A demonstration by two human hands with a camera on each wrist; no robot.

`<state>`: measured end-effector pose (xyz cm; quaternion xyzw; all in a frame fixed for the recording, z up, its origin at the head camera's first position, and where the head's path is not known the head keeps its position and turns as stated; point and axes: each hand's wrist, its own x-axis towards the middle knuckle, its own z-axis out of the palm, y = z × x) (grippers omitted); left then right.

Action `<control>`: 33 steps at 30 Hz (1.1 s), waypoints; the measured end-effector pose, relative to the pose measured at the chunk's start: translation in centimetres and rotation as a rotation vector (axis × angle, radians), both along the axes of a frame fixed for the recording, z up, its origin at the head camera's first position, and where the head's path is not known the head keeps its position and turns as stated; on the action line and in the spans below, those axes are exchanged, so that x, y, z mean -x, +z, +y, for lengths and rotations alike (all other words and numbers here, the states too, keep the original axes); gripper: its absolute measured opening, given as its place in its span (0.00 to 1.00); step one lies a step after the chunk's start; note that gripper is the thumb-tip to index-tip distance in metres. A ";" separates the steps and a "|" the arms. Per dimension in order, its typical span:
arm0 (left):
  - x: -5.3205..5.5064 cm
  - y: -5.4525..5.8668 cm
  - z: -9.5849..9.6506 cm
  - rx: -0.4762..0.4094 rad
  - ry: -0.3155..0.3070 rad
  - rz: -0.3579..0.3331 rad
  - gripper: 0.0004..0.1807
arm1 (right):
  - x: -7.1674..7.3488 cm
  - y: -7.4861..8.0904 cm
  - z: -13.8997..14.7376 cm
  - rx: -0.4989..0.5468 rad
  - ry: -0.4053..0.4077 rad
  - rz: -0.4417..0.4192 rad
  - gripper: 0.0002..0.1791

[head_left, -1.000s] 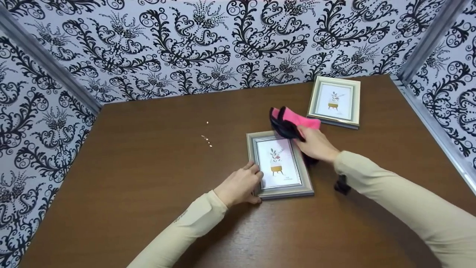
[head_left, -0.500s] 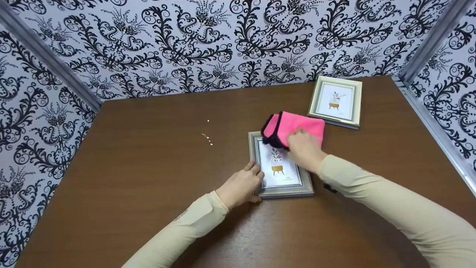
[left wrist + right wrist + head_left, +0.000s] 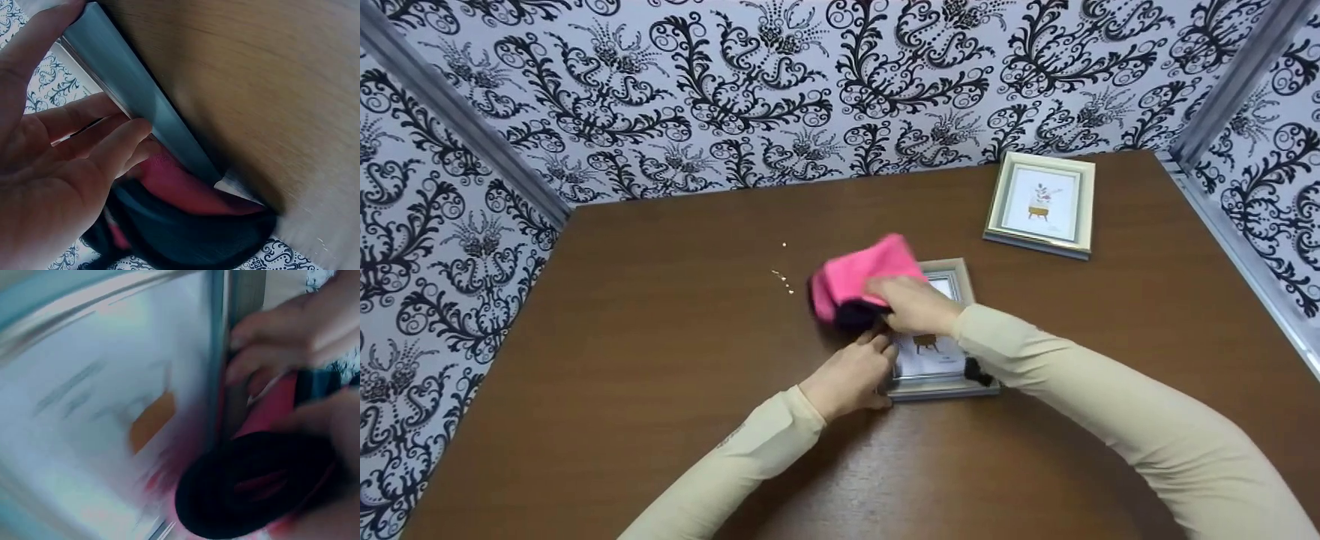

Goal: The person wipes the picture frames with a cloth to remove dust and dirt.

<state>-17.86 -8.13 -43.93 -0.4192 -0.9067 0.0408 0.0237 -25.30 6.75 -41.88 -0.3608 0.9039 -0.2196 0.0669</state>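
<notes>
A picture frame (image 3: 945, 391) with a plant print lies on the brown table. My left hand (image 3: 851, 375) holds its left side, fingers over the edge and thumb by the near corner. The left wrist view shows those fingers on the grey side (image 3: 135, 84) of the frame. In my right hand (image 3: 919, 304) is a folded pink cloth (image 3: 866, 270) with black trim, gripped over the frame's far left part. It covers that corner and overhangs the table. Up close in the right wrist view, the cloth's black edging (image 3: 225, 489) overlaps the glass (image 3: 84, 439).
A second, similar picture frame (image 3: 1039, 202) lies at the back right of the table (image 3: 675, 337). Small pale specks (image 3: 784, 281) dot the tabletop left of the cloth. Patterned walls (image 3: 780, 90) enclose the back and sides.
My right hand has swept the cloth leftward across the frame's far end, from its far right corner to past its left edge. The left hand stays on the frame.
</notes>
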 end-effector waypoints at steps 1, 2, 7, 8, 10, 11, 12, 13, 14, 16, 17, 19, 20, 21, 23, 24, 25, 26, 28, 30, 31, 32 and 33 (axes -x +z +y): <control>-0.1 0.0 0.1 0.000 0.011 -0.004 0.28 | 0.1 -0.1 0.4 0.000 0.045 -0.013 0.19; -0.1 -0.1 0.1 -0.003 0.022 -0.005 0.28 | 0.2 -0.2 0.8 -0.002 0.086 -0.022 0.24; -0.3 -0.2 0.5 -0.018 0.027 0.015 0.28 | 0.7 -0.5 3.5 -0.026 0.171 -0.046 0.33; -0.3 -0.2 0.5 -0.023 0.023 0.015 0.27 | 0.8 -0.5 4.2 -0.033 0.171 -0.040 0.33; -0.2 -0.1 0.5 -0.028 0.016 0.011 0.27 | 0.9 -0.6 5.5 -0.063 0.151 -0.014 0.35; -0.2 -0.1 0.5 -0.028 0.013 0.014 0.27 | 0.9 -0.6 6.1 -0.078 0.139 0.009 0.35; -0.2 -0.1 0.5 -0.023 0.006 0.020 0.26 | 0.8 -0.7 6.7 -0.094 0.129 0.046 0.35; -0.1 0.0 0.4 -0.021 -0.002 0.026 0.26 | 0.7 -0.7 7.2 -0.111 0.115 0.091 0.34; -0.1 0.0 0.4 -0.017 -0.010 0.036 0.26 | 0.5 -0.8 7.6 -0.128 0.098 0.144 0.32; -0.1 0.1 0.3 -0.008 -0.018 0.057 0.27 | -0.1 -0.8 8.1 -0.158 0.058 0.264 0.24; -0.1 0.1 0.3 -0.004 -0.018 0.062 0.27 | -0.4 -0.8 8.2 -0.174 0.034 0.312 0.20; -0.1 0.2 0.2 -0.004 -0.010 0.064 0.28 | -1.2 -0.8 8.1 -0.215 -0.022 0.380 0.12; -0.2 0.1 0.2 -0.004 0.001 0.058 0.29 | -1.5 -0.7 8.0 -0.235 -0.048 0.396 0.10; -0.3 0.1 0.2 -0.006 0.013 0.052 0.29 | -1.9 -0.7 7.8 -0.251 -0.068 0.405 0.08; -0.4 0.1 0.2 -0.006 0.032 0.044 0.30 | -2.3 -0.5 7.3 -0.273 -0.099 0.403 0.07; -0.5 0.0 0.2 -0.003 0.041 0.041 0.30 | -2.5 -0.4 7.1 -0.278 -0.107 0.404 0.07; -0.6 0.0 0.1 0.003 0.047 0.044 0.31 | -2.5 -0.4 6.9 -0.279 -0.112 0.401 0.06; -0.7 -0.1 0.0 0.006 0.049 0.051 0.32 | -2.5 -0.4 6.6 -0.279 -0.116 0.396 0.06; -1.0 -0.2 -0.2 0.010 0.046 0.072 0.33 | -2.4 -0.4 6.3 -0.271 -0.120 0.392 0.06; -1.5 -0.3 -0.4 0.018 0.031 0.106 0.32 | -2.3 -0.4 6.1 -0.262 -0.124 0.374 0.08; -1.7 -0.3 -0.5 0.016 0.016 0.135 0.28 | -2.2 -0.4 6.0 -0.259 -0.126 0.363 0.08; -1.9 -0.4 -0.6 0.012 0.000 0.164 0.24 | -2.2 -0.4 6.0 -0.257 -0.128 0.355 0.09; -2.2 -0.4 -0.6 0.009 -0.015 0.191 0.19 | -2.1 -0.4 5.9 -0.252 -0.130 0.353 0.10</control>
